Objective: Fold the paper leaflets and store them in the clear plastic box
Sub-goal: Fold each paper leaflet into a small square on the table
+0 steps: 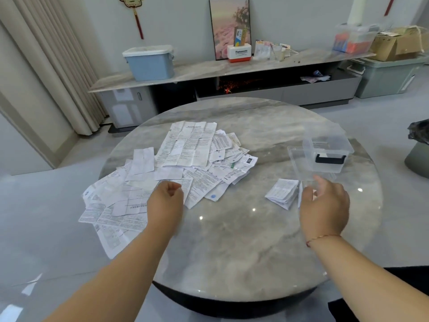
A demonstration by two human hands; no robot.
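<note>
We see a glossy marbled surface [243,240], creased matt paper leaflets [185,149], and a clear smooth plastic box [325,147].

Leaflet pile [176,168] lies left on the table [243,240], clear box [326,151] right.

Only "Panasonic" reads, on the white-and-red box [239,53]; the leaflets' [185,145] print is illegible.

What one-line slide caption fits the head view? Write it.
Left hand on unfolded leaflets; right hand between folded leaflet and clear plastic box.
</note>
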